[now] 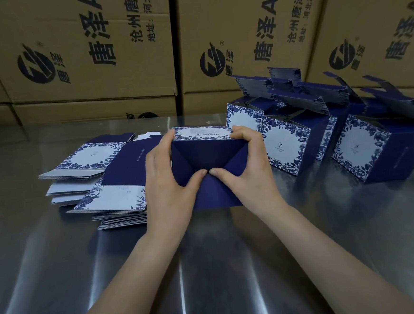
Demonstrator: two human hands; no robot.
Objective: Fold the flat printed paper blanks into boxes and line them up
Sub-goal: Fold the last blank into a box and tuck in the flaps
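Head view: the left hand (170, 177) and right hand (247, 163) both grip the half-folded box (208, 151). Their fingers hook over its far printed wall and the thumbs meet on the dark blue bottom flaps, probably to press them into lock. The box sits on the steel desk (209, 268), base tipped toward the person. Left of it lies the stack of flat blanks (95, 165), within easy reach. Right of it stand finished boxes (286, 145) in a row, lids open. Brown cartons (81, 55) rise behind.
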